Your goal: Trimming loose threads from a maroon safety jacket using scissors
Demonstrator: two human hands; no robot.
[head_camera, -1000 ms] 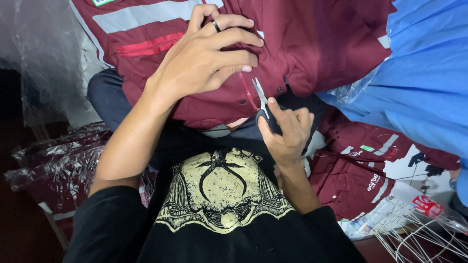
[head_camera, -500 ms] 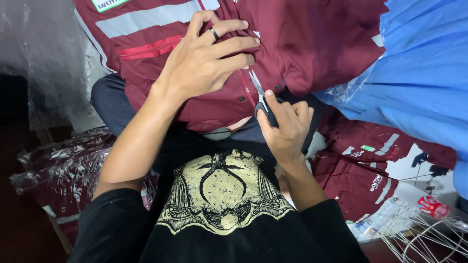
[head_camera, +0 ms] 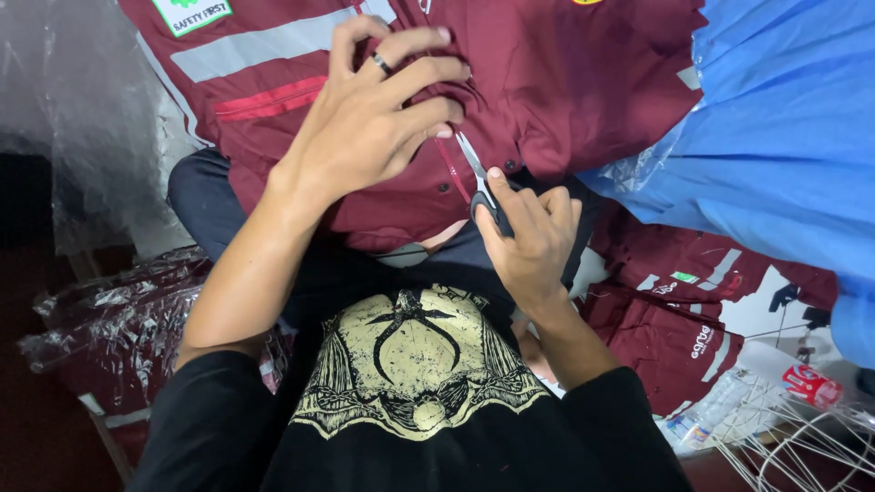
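Left hand (head_camera: 365,137) pinches maroon shirt (head_camera: 565,91) fabric at the placket; right hand (head_camera: 529,237) grips small scissors (head_camera: 474,169), blades at the fabric. Best kept taut, snipping thread only.

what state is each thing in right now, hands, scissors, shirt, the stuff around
left hand: pinching the shirt fabric
right hand: gripping the scissors
scissors: blades at the pinched fabric; open or closed unclear
maroon shirt: spread on the lap, bunched at the pinch
bagged maroon shirts: stacked, wrapped
blue fabric: heaped
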